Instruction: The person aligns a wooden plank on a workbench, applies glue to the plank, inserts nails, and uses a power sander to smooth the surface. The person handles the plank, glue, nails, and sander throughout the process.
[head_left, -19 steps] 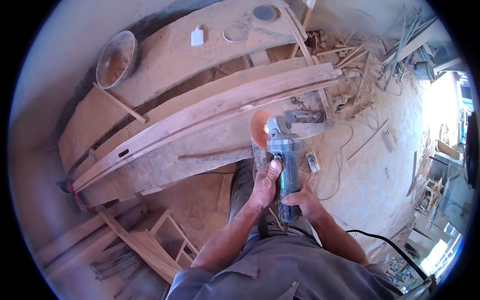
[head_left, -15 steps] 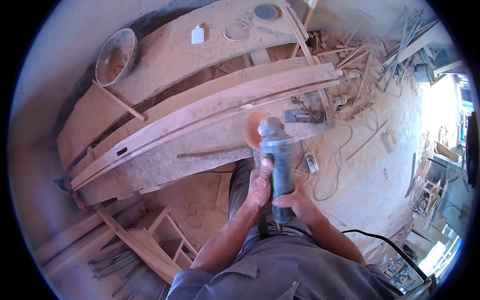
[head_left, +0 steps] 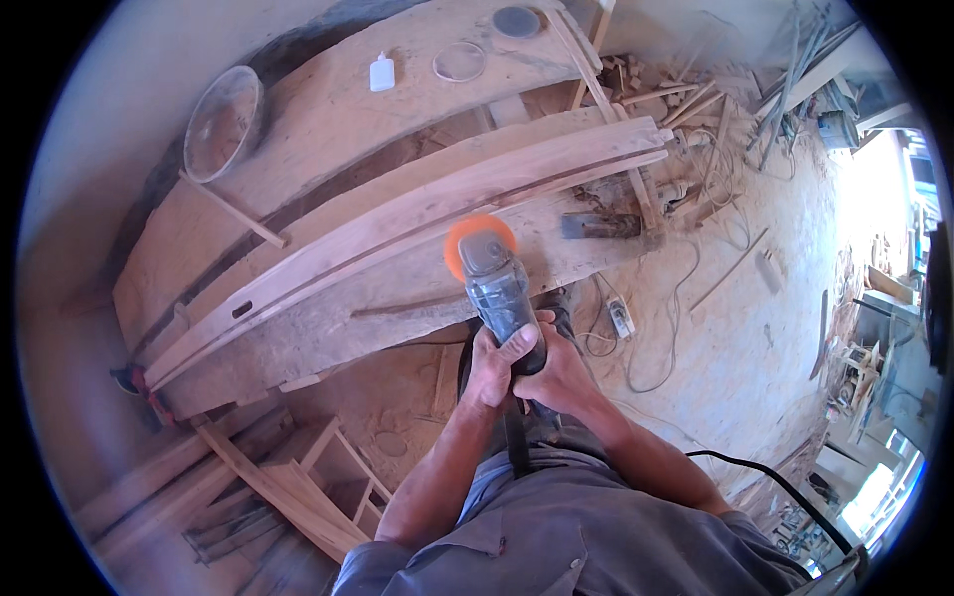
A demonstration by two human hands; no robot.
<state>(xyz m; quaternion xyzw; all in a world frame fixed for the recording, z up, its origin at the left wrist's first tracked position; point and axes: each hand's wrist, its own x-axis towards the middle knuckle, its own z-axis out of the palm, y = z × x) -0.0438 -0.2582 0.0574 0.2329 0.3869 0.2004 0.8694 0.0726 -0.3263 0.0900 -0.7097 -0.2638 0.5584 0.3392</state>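
I hold a dusty grey angle grinder [head_left: 499, 291] with an orange sanding disc [head_left: 479, 241] at its front. My left hand [head_left: 500, 365] wraps its body from the left; my right hand [head_left: 556, 379] grips its rear end from below. The disc hovers over or touches the lower edge of long curved wooden planks [head_left: 417, 214] lying on a dusty workbench [head_left: 328, 129]; contact cannot be told. A black cable [head_left: 755, 472] runs off to the right behind my arm.
On the bench lie a round sieve-like dish [head_left: 223, 123], a small white bottle [head_left: 382, 73], a ring [head_left: 458, 62] and a dark disc [head_left: 517, 21]. A wooden frame [head_left: 318, 477] and slats lie lower left. A power strip [head_left: 621, 318], cords and scrap wood litter the dusty floor.
The grinder has swung left and forward, so the orange disc now lies nearer the curved planks. Both hands have kept their grip on it.
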